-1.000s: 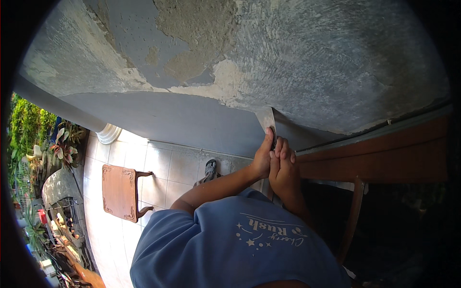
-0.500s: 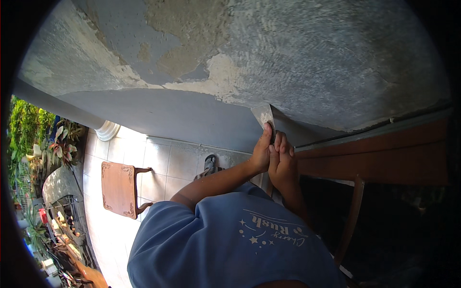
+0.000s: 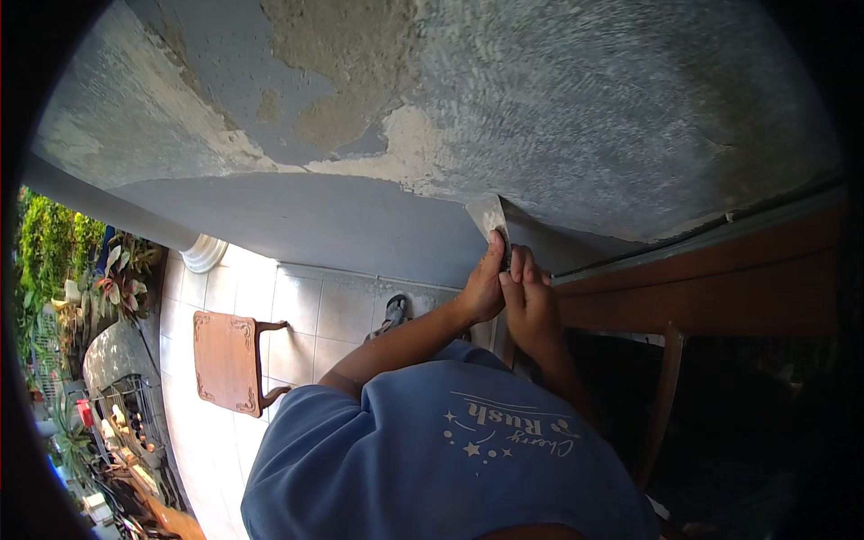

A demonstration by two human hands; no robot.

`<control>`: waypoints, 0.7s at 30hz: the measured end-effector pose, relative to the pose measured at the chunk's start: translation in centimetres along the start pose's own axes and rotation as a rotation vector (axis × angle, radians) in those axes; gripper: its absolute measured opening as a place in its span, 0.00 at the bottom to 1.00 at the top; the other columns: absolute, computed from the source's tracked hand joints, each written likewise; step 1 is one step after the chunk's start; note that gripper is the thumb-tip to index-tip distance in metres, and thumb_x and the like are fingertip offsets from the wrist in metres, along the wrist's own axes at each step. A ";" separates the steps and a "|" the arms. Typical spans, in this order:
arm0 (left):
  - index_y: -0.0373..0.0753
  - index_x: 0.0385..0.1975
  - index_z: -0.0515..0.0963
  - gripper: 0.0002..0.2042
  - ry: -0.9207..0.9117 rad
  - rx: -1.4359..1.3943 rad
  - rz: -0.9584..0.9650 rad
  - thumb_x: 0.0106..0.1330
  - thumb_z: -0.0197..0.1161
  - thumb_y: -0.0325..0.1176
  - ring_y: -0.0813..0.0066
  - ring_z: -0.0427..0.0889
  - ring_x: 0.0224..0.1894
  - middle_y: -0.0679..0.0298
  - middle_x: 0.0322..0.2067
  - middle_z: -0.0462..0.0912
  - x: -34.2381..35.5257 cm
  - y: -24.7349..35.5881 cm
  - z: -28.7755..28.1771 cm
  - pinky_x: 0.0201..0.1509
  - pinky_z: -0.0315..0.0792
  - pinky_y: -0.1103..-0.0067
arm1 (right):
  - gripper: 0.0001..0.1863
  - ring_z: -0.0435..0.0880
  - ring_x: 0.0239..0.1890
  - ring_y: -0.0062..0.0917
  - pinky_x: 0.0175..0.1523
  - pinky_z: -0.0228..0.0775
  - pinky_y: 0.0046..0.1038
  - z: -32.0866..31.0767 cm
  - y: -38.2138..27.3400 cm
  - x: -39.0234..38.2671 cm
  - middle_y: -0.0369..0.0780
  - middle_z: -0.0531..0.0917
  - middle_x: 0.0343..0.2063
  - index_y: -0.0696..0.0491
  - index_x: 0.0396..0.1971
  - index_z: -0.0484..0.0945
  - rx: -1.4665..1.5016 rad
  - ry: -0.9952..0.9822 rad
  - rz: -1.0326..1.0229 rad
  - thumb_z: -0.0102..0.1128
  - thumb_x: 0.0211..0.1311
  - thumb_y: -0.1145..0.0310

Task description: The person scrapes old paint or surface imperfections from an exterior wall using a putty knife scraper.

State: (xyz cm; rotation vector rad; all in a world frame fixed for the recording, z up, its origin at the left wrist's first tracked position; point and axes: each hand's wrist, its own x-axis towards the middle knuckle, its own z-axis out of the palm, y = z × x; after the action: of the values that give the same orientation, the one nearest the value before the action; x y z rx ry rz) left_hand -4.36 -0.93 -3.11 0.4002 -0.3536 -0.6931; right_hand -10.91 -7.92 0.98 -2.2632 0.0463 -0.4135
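Both hands slightly higher than before, left hand (image 3: 481, 286) and right hand (image 3: 531, 301) fingers closed around scraper (image 3: 489, 218) against wall (image 3: 576, 117).

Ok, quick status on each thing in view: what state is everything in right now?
Scraper blade: pressed flat against the wall, coated pale.
Left hand: closed on the scraper handle.
Right hand: closed on the same handle.
Wall coating: patchy, peeled in places.
Wooden stool: upright on the tiles.

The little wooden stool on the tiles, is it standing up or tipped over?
Cannot tell for sure. The brown wooden stool shows its flat square seat toward the camera, with dark legs sticking out to one side, above the pale floor tiles.
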 end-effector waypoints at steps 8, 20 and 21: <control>0.40 0.10 0.59 0.31 0.088 0.126 -0.104 0.60 0.24 0.62 0.58 0.74 0.40 0.63 0.20 0.65 0.0 -0.3 1.6 0.45 0.69 0.68 | 0.11 0.74 0.29 0.26 0.35 0.67 0.28 -1.3 0.8 -1.6 0.39 0.73 0.25 0.61 0.38 0.68 0.659 -0.145 0.369 0.46 0.60 0.69; 0.43 0.07 0.58 0.30 0.043 -0.171 0.030 0.59 0.27 0.62 0.64 0.71 0.24 0.66 0.10 0.61 0.0 0.3 -0.2 0.34 0.67 0.74 | 0.10 0.77 0.34 0.40 0.36 0.68 0.32 0.5 -0.8 0.8 0.50 0.74 0.30 0.62 0.35 0.69 0.036 -0.130 -0.010 0.44 0.60 0.70; 0.43 0.07 0.58 0.31 0.042 -0.117 0.035 0.59 0.27 0.63 0.64 0.71 0.24 0.66 0.10 0.61 0.0 0.1 -0.6 0.35 0.67 0.74 | 0.11 0.77 0.34 0.40 0.36 0.68 0.32 0.5 -0.8 0.8 0.50 0.74 0.29 0.62 0.35 0.69 0.044 -0.119 -0.018 0.45 0.59 0.70</control>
State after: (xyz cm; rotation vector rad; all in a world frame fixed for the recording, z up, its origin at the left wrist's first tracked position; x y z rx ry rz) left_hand -4.03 -0.73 -3.54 0.2966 -0.2778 -0.6671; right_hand -10.04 -7.19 1.48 -2.2421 -0.0438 -0.2863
